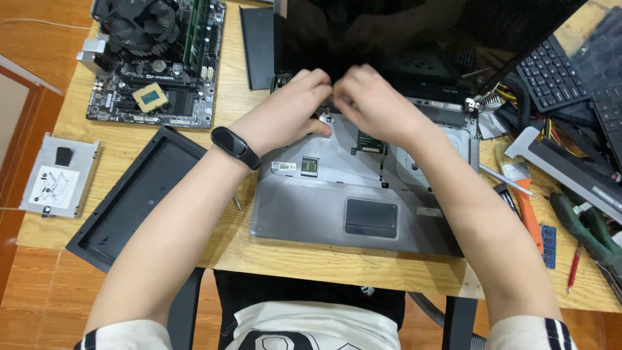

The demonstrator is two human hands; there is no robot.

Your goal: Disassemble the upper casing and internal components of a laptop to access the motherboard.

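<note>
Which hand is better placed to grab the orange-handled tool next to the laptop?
Right, likely. The right hand and left hand are both at the laptop near its hinge, but the orange-handled tool lies on the table on the right, beside the right forearm; the left would cross over.

Far left: motherboard (155, 61) with cooler fan (139, 26) and loose processor chip (149, 98). Left edge: metal drive caddy (58, 175). Near left: black plastic tray (133, 194). Right: black keyboard (554, 68), orange-handled tool (528, 207), green-handled pliers (586, 230), all on a wooden table (311, 259).
</note>
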